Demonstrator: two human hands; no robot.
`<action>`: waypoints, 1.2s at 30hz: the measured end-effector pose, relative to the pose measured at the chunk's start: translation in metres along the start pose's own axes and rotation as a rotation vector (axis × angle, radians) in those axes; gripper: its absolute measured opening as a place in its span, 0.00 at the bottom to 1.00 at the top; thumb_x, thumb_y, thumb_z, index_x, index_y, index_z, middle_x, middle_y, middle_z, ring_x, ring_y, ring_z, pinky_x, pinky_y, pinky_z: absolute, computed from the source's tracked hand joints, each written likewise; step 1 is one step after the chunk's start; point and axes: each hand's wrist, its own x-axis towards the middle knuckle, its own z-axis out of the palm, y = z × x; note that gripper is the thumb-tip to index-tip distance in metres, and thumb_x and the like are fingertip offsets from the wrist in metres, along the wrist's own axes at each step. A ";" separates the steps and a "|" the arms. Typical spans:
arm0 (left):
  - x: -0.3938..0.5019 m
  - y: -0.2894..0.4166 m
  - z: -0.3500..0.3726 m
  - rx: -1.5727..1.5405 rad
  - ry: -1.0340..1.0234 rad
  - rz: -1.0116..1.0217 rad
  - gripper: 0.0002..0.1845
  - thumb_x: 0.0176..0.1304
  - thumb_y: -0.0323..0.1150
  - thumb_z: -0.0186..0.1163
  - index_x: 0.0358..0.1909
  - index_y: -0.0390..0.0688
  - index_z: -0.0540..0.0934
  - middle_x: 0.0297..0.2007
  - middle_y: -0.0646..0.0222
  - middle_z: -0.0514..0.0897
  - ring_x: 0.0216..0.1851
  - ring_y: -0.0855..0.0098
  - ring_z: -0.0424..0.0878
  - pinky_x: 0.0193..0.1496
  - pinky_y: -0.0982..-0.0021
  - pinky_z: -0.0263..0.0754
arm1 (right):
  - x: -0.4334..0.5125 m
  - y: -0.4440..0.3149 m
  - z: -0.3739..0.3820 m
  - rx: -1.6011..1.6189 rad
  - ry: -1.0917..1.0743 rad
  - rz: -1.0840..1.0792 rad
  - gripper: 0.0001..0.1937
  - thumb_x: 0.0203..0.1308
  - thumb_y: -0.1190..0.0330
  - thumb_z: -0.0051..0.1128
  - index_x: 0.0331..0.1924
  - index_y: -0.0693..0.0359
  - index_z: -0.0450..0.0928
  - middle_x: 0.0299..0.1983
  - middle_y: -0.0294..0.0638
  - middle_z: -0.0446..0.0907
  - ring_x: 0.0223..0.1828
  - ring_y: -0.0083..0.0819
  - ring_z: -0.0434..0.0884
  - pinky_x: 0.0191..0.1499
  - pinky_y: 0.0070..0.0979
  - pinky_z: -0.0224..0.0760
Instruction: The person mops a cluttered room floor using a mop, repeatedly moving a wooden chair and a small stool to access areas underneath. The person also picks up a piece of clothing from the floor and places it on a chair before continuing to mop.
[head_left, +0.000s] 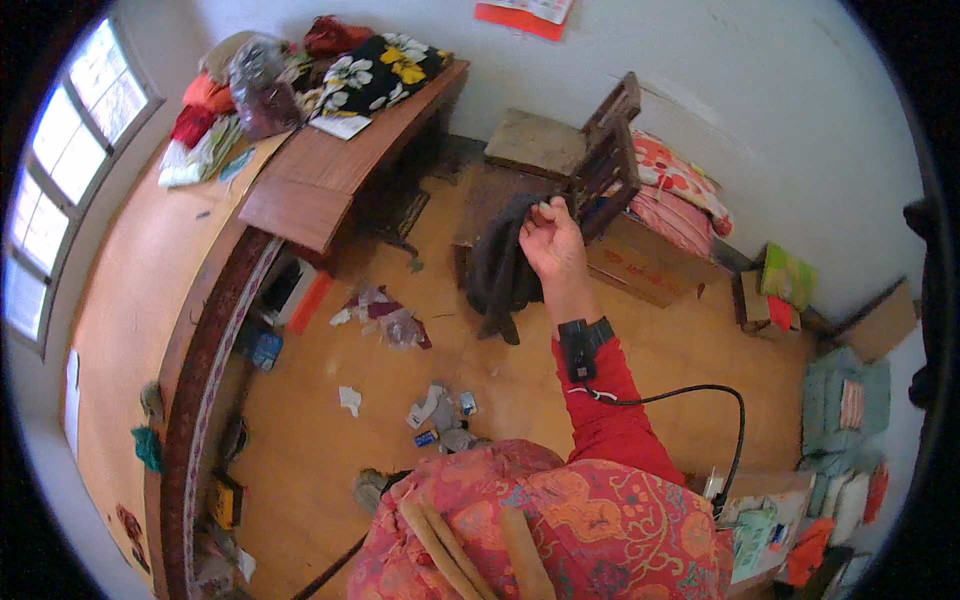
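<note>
My right hand (555, 244) is stretched out in front of me, its fingers curled around the upper edge of a dark garment (499, 262). The cloth hangs down from my grip beside a wooden chair (480, 206), its lower end near the floor. A black device is strapped on my wrist over the red sleeve (596, 397), and a black cable (739, 405) runs from it. My left hand is out of view. Red patterned fabric (600, 517) with tan straps covers my front.
A wooden desk (315, 180) holds a flowered cloth (386, 71) and bags. Left of it runs a bed platform (142, 315). Plastic scraps (394, 319) and grey cloth (448, 416) litter the floor. A cardboard box (637, 270) bears folded bedding (675, 202).
</note>
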 end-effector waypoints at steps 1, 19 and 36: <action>-0.005 0.001 0.012 0.003 -0.028 0.012 0.22 0.58 0.46 0.64 0.33 0.32 0.78 0.29 0.58 0.80 0.32 0.65 0.78 0.34 0.64 0.73 | 0.001 -0.006 -0.012 0.013 0.013 -0.018 0.12 0.46 0.81 0.58 0.31 0.52 0.76 0.28 0.35 0.78 0.37 0.33 0.77 0.47 0.31 0.70; -0.063 -0.007 0.083 0.025 -0.497 0.353 0.30 0.57 0.52 0.64 0.36 0.28 0.79 0.28 0.52 0.82 0.28 0.58 0.79 0.32 0.58 0.74 | -0.233 -0.266 -0.100 -0.081 0.324 -0.570 0.13 0.50 0.80 0.57 0.36 0.49 0.76 0.30 0.35 0.79 0.37 0.28 0.79 0.50 0.29 0.68; -0.285 0.098 0.122 0.025 -0.785 0.428 0.30 0.63 0.50 0.60 0.50 0.29 0.74 0.41 0.48 0.80 0.40 0.56 0.79 0.43 0.58 0.74 | -0.161 -0.421 -0.176 -0.037 0.474 -0.646 0.12 0.51 0.79 0.58 0.39 0.54 0.74 0.28 0.34 0.79 0.33 0.27 0.79 0.45 0.29 0.73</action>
